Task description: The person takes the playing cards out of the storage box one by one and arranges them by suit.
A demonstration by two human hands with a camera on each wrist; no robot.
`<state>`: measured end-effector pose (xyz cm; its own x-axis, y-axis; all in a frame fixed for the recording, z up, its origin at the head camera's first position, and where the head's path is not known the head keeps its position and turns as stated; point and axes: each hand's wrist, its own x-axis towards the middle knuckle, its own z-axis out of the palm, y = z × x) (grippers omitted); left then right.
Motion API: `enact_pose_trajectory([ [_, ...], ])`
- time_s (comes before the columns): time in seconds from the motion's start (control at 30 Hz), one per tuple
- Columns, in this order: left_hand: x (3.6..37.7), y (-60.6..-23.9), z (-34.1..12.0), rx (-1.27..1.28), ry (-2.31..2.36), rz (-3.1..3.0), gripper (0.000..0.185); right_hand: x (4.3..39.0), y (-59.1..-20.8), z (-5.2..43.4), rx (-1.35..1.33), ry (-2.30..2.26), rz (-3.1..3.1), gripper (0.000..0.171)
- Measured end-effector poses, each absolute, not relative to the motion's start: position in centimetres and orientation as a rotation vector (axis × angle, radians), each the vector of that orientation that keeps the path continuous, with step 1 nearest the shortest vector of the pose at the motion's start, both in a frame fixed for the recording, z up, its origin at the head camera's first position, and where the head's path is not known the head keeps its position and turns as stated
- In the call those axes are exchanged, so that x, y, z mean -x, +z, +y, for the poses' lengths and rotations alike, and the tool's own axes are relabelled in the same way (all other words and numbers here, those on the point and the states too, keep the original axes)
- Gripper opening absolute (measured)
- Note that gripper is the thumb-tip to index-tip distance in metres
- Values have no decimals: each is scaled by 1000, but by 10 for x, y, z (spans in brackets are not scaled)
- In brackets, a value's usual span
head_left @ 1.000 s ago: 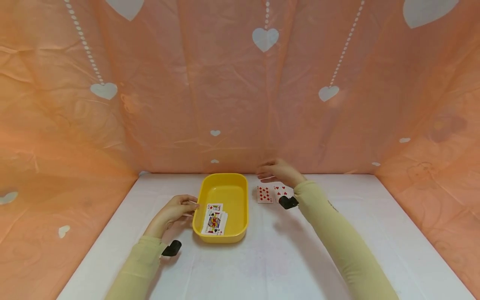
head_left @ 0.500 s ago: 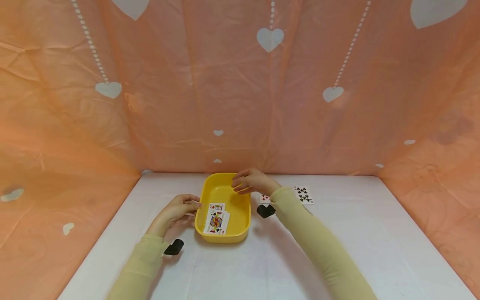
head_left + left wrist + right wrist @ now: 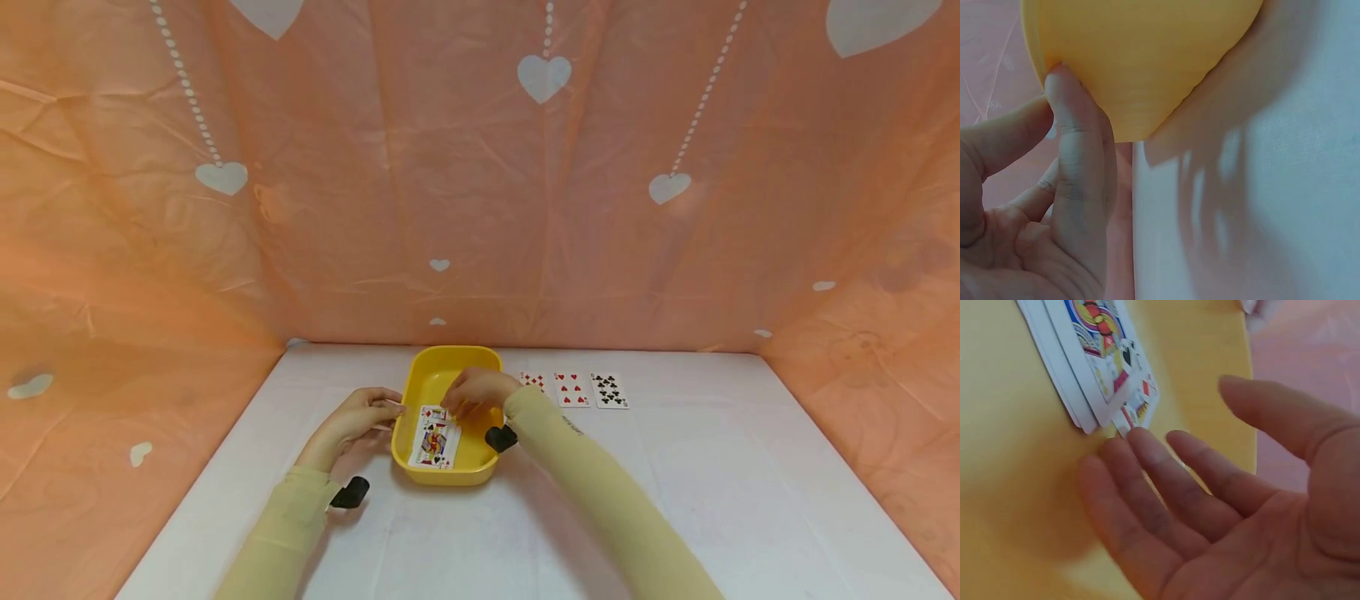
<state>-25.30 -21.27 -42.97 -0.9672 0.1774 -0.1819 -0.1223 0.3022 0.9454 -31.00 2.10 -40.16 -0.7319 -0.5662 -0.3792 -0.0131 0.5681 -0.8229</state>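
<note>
A yellow plastic tray [image 3: 446, 478] stands left of centre on the table, holding a small pile of playing cards [image 3: 433, 447]. Uppermost is a face card with spade marks; a diamond face card peeks out beyond it. My left hand [image 3: 356, 422] pinches the tray's left rim, thumb and forefinger meeting there in the left wrist view. My right hand [image 3: 482, 389] reaches inside over the pile. In the right wrist view its fingers [image 3: 1166, 469] are loosely spread, thumb apart, with fingertips beside the cards' edge. Whether they touch a card is unclear; a blurred white strip shows there.
Right of the tray, face-up cards lie in a row: a diamonds card [image 3: 534, 380] partly behind my right sleeve, a hearts card [image 3: 572, 390] and a clubs card [image 3: 609, 391]. An orange curtain with white hearts encloses the white table at the back and sides.
My right hand has moved left and nearer, from above the table cards down into the tray. The hearts and clubs cards are uncovered. My left hand keeps its place on the rim.
</note>
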Motion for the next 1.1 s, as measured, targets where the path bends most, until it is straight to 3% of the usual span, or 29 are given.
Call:
enact_pose_trajectory([
  [0.67, 252, -432, -211, -72, 1737, 2296, 35, 304, -405, 8, 531, -801, 2160, 7],
  [1.1, 253, -429, -212, -56, 1729, 2313, 33, 305, -398, 13, 463, -913, 2271, 7],
])
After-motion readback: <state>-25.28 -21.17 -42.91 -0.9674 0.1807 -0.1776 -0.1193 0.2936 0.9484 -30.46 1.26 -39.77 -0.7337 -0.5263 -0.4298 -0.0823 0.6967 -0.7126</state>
